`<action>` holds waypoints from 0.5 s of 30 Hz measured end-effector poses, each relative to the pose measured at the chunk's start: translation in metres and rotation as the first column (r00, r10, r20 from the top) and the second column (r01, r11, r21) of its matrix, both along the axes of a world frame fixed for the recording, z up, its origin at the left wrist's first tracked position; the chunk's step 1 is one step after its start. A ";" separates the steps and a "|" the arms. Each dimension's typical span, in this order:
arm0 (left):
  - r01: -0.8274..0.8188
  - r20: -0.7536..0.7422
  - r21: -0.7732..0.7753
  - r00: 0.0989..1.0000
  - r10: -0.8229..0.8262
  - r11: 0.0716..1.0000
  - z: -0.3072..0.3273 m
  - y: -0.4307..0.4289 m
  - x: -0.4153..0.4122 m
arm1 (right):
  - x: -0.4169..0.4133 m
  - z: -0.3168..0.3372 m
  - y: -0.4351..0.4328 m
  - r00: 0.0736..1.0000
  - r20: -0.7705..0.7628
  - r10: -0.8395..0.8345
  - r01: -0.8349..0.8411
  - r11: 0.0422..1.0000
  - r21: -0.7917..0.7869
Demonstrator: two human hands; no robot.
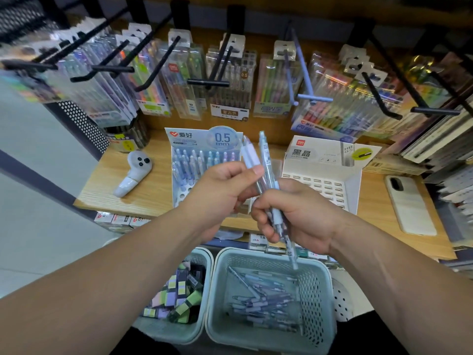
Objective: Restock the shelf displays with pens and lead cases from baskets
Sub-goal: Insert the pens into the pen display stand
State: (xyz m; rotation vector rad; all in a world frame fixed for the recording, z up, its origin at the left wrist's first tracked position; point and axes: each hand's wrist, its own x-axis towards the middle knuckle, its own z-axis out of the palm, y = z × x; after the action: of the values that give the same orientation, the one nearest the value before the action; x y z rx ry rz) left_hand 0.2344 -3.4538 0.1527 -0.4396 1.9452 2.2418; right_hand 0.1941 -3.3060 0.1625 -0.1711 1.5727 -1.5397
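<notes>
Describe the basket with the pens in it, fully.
The basket is pale grey-green plastic, rectangular with rounded corners, a smooth rim and perforated walls. It stands upright below the wooden shelf's front edge, beside a matching basket of lead cases on its left. Loose pens with blue and lilac grips lie jumbled on its floor. A pen gripped in the right hand points down over its far side; no hand touches it.

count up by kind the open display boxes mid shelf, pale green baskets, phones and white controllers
display boxes: 2 (pen display box, lead case display box)
baskets: 2 (basket of lead cases, basket of pens)
phone: 1
controller: 1
total: 6
</notes>
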 end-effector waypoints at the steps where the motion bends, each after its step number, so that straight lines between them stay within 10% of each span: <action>1: -0.026 0.012 0.011 1.000 0.026 1.000 0.000 -0.002 0.001 | 0.001 0.001 -0.001 1.000 0.019 -0.011 0.012 1.000 -0.008; 15: -0.277 0.012 0.176 0.960 0.280 0.944 -0.009 -0.024 -0.009 | -0.007 -0.002 -0.005 0.958 -0.052 -0.281 0.284 0.958 0.048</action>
State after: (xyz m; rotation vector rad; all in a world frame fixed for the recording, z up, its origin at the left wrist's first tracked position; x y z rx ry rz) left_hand 0.2258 -3.4776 0.1433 -0.7173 1.7632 2.5671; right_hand 0.1874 -3.3112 0.1609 0.0544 1.7304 -1.7179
